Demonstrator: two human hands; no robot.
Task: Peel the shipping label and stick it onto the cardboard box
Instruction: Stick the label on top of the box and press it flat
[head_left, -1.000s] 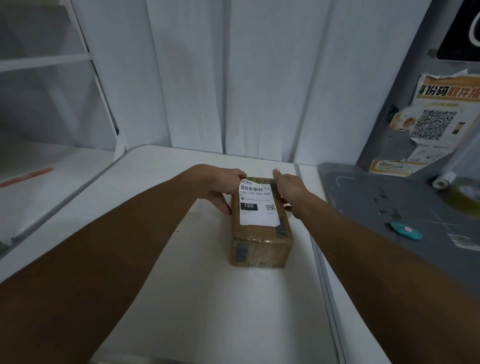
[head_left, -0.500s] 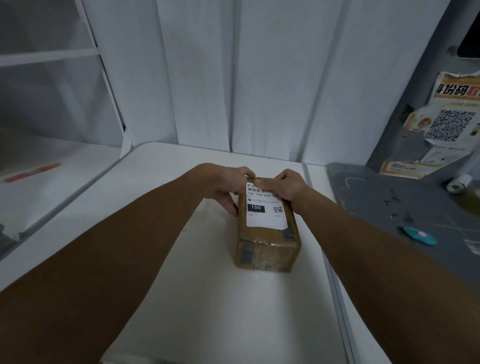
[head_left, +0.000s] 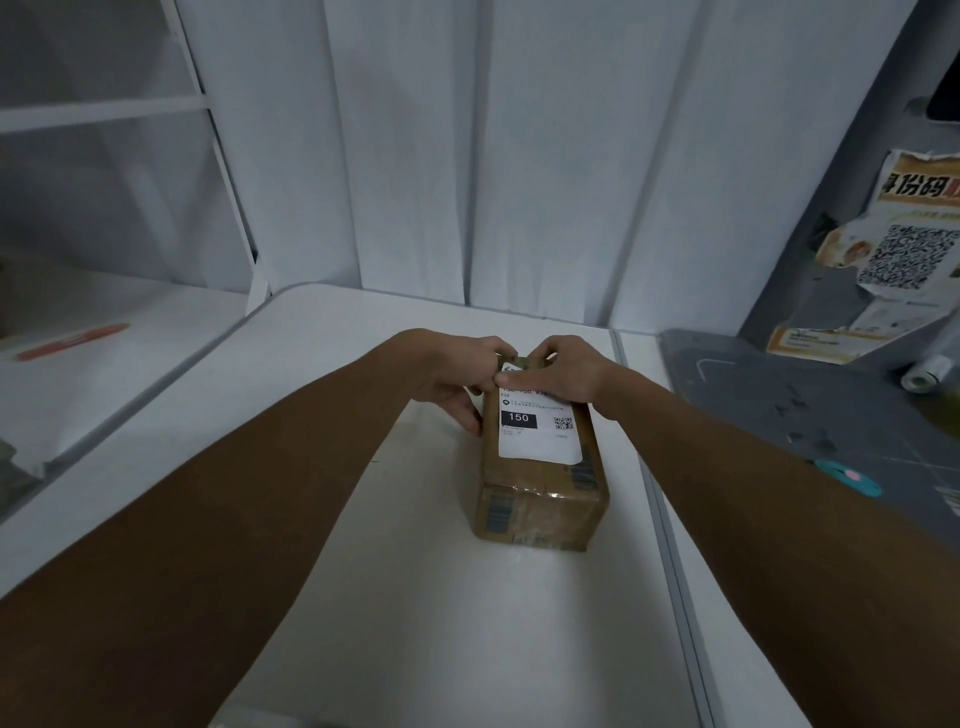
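Note:
A small brown cardboard box (head_left: 540, 499) lies on the white table (head_left: 415, 597) in front of me. A white shipping label (head_left: 540, 431) with "150" in a black block and a QR code lies flat on its top. My left hand (head_left: 457, 374) grips the box's far left corner, thumb down its left side. My right hand (head_left: 566, 371) rests on the far end of the label, fingers pressing it onto the box. The label's far edge is hidden under both hands.
A grey mat (head_left: 810, 410) lies on the right with a teal disc (head_left: 847, 475) and a small roll (head_left: 927, 371) on it. A torn QR poster (head_left: 904, 249) hangs on the grey wall. White shelving (head_left: 104, 322) stands left; white panels behind.
My right hand has moved left from the box's far right corner onto the top of the label and pressed it down. My left hand has kept its hold on the box.

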